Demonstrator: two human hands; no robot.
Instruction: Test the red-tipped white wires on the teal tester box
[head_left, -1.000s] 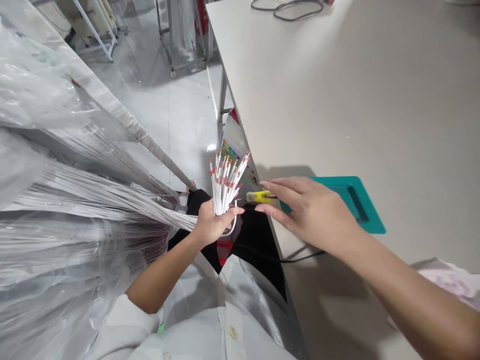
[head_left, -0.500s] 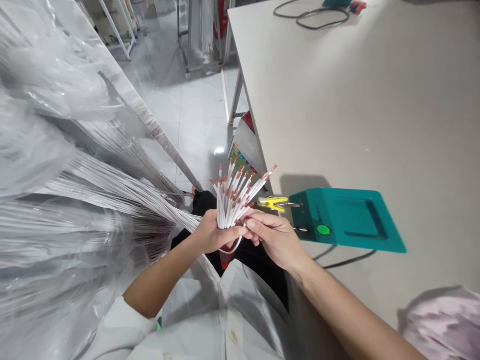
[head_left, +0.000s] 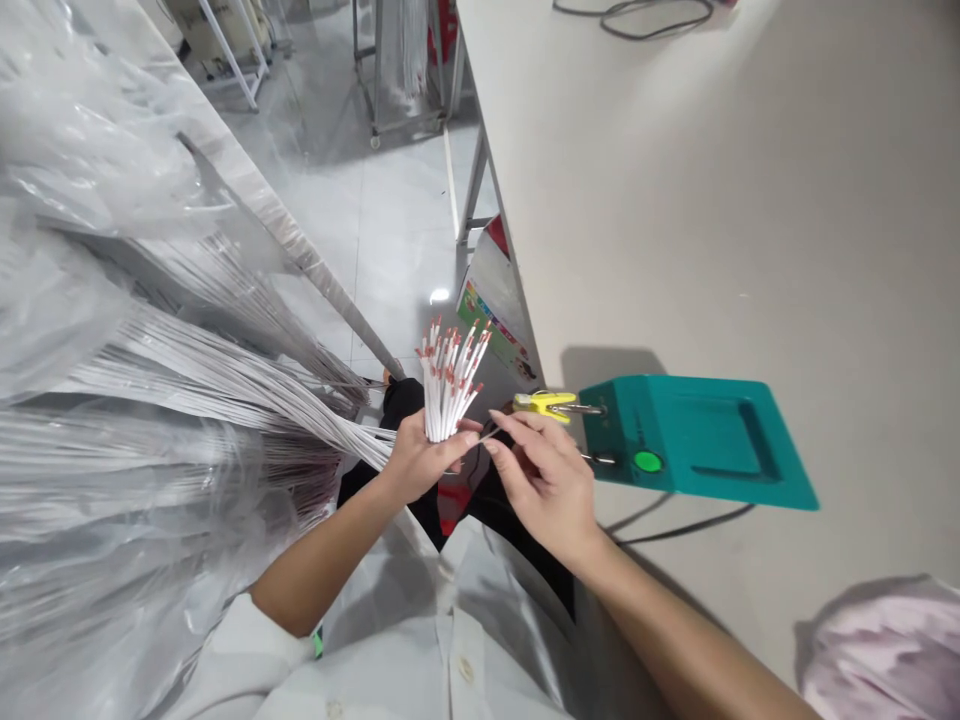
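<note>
White wires [head_left: 448, 385] trail from a plastic bag [head_left: 90, 300]; left hand [head_left: 420, 465] grips them, right hand [head_left: 544, 482] pinches one.

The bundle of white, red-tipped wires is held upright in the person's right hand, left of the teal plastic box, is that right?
Not quite. In the head view the left hand, not the right hand, holds the bundle of white, red-tipped wires upright, left of the teal plastic box.

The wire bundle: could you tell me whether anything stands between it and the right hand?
Nothing visible does: the right hand pinches a thin strand right beside the wire bundle, which the left hand grips.
</note>
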